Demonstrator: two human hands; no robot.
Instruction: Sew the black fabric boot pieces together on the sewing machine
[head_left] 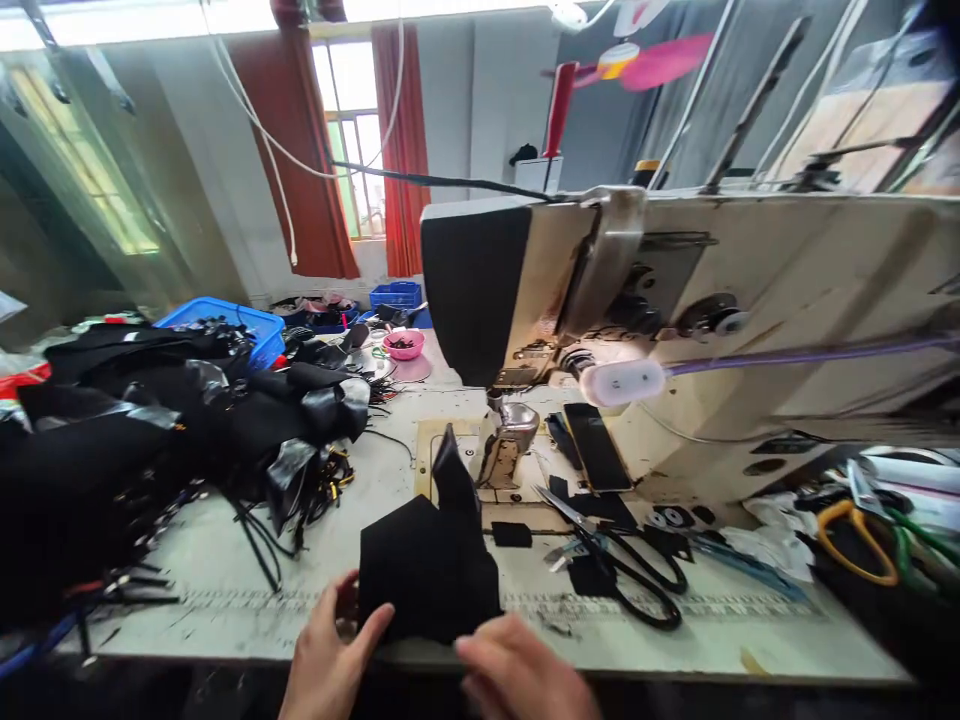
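The left hand pinches black cloth, probably light, soft, best held by its edges; the right hand's grip is unclear.

Bare left hand, bare right hand
The left has a tapering thumb; the right's fingers are blurred, their details indistinct.

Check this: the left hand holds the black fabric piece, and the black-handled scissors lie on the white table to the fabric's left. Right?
Not quite: the black-handled scissors lie to the right of the black fabric piece, as the head view shows. The left hand does hold the fabric, and the scissors are on the white table.
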